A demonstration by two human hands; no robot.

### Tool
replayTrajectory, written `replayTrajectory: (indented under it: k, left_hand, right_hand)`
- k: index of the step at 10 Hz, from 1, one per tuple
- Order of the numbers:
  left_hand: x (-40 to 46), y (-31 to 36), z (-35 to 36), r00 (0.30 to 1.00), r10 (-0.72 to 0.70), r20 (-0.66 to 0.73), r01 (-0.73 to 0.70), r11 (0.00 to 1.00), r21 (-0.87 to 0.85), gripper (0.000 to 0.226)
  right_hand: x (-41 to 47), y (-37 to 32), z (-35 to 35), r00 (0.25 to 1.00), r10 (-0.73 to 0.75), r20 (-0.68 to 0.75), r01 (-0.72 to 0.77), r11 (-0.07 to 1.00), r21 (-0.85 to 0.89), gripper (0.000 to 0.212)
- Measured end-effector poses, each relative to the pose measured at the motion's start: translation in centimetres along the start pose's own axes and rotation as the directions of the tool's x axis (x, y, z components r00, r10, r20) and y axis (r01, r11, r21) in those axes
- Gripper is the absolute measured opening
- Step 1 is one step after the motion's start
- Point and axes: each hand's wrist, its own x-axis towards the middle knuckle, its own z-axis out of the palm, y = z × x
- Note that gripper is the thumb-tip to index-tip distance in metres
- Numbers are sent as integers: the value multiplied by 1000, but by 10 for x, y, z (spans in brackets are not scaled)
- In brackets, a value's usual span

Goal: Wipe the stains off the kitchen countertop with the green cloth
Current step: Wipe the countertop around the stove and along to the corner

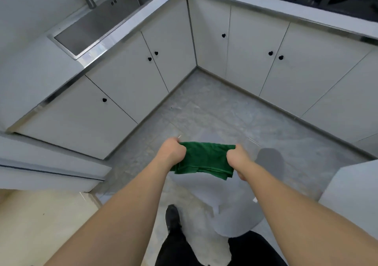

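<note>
Out over the grey floor, clear of the pale grey bench (30, 77), you hold the folded dark green terry cloth (206, 159) stretched between your hands: left hand (172, 153) and right hand (240, 159) each grip one end in curled fingers. No wiping has begun, I judge; any stains are too faint to make out.

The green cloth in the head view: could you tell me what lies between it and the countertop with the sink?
Only bare grey floor and white cabinet doors separate the green cloth, gripped by left hand and right hand, from the countertop; head view.
</note>
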Motion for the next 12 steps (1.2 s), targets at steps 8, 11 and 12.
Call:
replayTrajectory:
  k: [8,11,12]
  left_hand:
    - [301,-117,205,957,124,262,-139,990,38,17]
    - [318,-120,223,974,97,206,-102,995,15,40]
    - [302,-111,214,980,93,177,-98,995,18,45]
  right_hand:
    - [271,158,123,919,279,-280,-270,960,70,44]
    - [284,172,125,901,236,-363,-226,972,68,58]
    - [260,159,116,916,201,-347,-207,978,19,56]
